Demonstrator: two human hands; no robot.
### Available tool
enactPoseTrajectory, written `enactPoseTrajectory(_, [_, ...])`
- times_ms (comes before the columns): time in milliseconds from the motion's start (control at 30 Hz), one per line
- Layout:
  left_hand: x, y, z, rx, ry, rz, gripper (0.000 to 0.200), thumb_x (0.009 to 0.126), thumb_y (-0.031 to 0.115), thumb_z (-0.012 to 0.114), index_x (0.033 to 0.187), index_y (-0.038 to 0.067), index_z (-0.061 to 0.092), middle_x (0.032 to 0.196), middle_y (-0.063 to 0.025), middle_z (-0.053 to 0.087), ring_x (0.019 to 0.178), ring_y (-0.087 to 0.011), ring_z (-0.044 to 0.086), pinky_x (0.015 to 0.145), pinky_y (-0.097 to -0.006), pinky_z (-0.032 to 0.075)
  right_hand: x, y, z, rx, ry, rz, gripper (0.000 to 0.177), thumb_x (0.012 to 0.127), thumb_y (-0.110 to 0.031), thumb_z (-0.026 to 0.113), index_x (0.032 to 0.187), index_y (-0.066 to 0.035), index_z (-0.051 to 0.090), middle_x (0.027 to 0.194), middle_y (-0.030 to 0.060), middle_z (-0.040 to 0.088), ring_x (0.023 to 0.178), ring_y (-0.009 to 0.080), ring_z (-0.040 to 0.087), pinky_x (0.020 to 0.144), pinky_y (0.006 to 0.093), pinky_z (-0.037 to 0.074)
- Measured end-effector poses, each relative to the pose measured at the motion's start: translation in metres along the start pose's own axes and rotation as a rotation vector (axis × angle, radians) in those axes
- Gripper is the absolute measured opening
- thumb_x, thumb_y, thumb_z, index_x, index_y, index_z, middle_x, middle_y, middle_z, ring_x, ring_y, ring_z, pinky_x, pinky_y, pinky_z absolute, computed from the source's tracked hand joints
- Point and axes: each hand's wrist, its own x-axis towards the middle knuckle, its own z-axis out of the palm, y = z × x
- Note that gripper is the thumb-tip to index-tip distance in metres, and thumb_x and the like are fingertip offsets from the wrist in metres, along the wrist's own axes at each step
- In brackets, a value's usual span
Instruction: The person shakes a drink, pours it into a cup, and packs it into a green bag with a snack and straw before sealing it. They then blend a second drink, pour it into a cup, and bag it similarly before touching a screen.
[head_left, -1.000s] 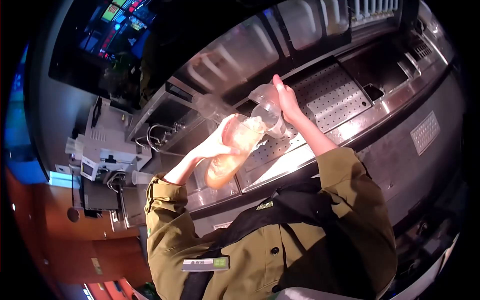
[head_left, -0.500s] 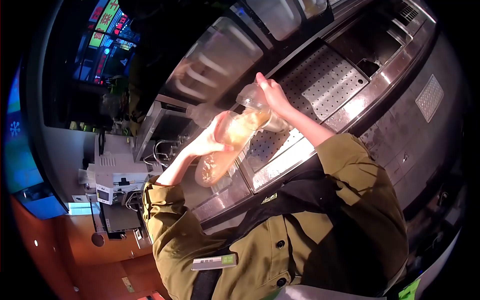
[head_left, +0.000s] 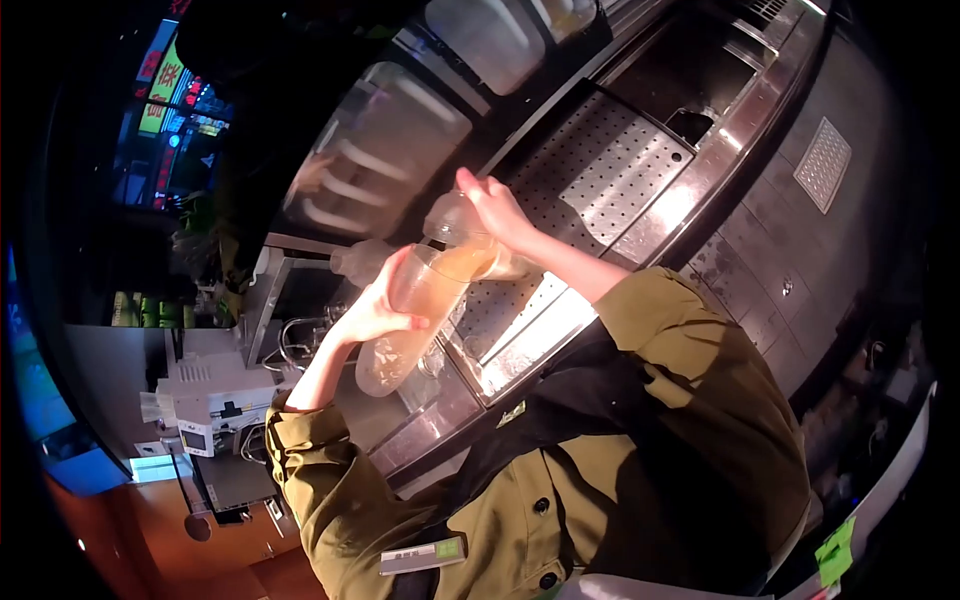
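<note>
My left hand [head_left: 375,312] is wrapped round a tall clear shaker cup [head_left: 388,362] that leans with its mouth up to the right. Pale orange liquid [head_left: 462,264] runs out at that mouth, and foam or small bits cling inside near its base. Just beyond, my right hand [head_left: 492,212] is closed on a clear plastic vessel with a rounded end [head_left: 452,217], held against the shaker's mouth. Its exact shape is partly hidden by my fingers and by glare. Behind my left hand stands another clear container [head_left: 362,262].
A perforated metal drain tray [head_left: 600,150] lies beside a sink basin [head_left: 690,75] in the steel counter. Translucent bins with white handles [head_left: 385,150] stand along the back. Left are a tap [head_left: 297,340] and a white machine [head_left: 215,400]. A floor grate [head_left: 823,165] is at right.
The whole view has shifted, so hands and counter appear farther left and slightly lower. More liquid has gathered toward the shaker's mouth; both hands keep their grips.
</note>
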Motion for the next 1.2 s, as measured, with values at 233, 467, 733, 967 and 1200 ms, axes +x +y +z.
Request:
enactPoseTrajectory(233, [-0.001, 0.011, -0.002, 0.049, -0.018, -0.006, 0.104, 0.056, 0.024, 0.078, 0.139, 0.007, 0.018, 0.136, -0.0194, 0.033, 0.126, -0.0301, 0.034, 0.104, -0.0374, 0.028, 0.007, 0.004, 0.001, 0.058, -0.004, 0.007, 0.065, 0.085, -0.055, 0.047, 0.099, 0.009, 0.053, 0.099, 0.0177, 0.06, 0.096, 0.0228, 0.056, 0.084, 0.0299, 0.041])
enactPoseTrajectory(467, [-0.002, 0.011, -0.003, 0.043, -0.041, -0.026, 0.102, 0.058, 0.025, 0.078, 0.139, 0.009, 0.018, 0.134, -0.0189, 0.035, 0.124, -0.03, 0.036, 0.102, -0.0382, 0.03, 0.008, 0.0, -0.004, 0.049, -0.11, 0.034, 0.074, 0.085, -0.058, 0.044, 0.114, 0.01, 0.047, 0.115, 0.0194, 0.052, 0.108, 0.0223, 0.047, 0.093, 0.0306, 0.035])
enactPoseTrajectory(733, [-0.004, 0.013, -0.008, 0.05, -0.028, -0.022, 0.101, 0.059, 0.024, 0.078, 0.139, 0.01, 0.018, 0.132, -0.0185, 0.037, 0.123, -0.0286, 0.038, 0.101, -0.0373, 0.031, 0.007, -0.003, -0.005, 0.028, -0.083, 0.004, 0.07, 0.086, -0.057, 0.046, 0.111, 0.008, 0.05, 0.109, 0.0146, 0.054, 0.101, 0.0187, 0.049, 0.09, 0.0289, 0.036])
enactPoseTrajectory(967, [-0.007, 0.013, -0.012, 0.105, -0.024, -0.037, 0.103, 0.06, 0.028, 0.079, 0.14, 0.01, 0.017, 0.134, -0.0193, 0.036, 0.124, -0.0296, 0.036, 0.101, -0.0382, 0.03, 0.013, 0.003, -0.003, 0.061, -0.039, -0.003, 0.072, 0.083, -0.059, 0.049, 0.106, 0.008, 0.051, 0.106, 0.0161, 0.057, 0.102, 0.0207, 0.052, 0.091, 0.0304, 0.037])
enactPoseTrajectory(1200, [-0.008, 0.004, -0.013, 0.126, -0.007, 0.003, 0.103, 0.059, 0.029, 0.078, 0.14, 0.009, 0.016, 0.135, -0.0195, 0.035, 0.125, -0.0294, 0.035, 0.102, -0.0377, 0.029, 0.011, -0.002, -0.004, 0.058, -0.051, -0.001, 0.072, 0.082, -0.06, 0.049, 0.105, 0.008, 0.052, 0.106, 0.0157, 0.057, 0.102, 0.0202, 0.052, 0.091, 0.03, 0.038])
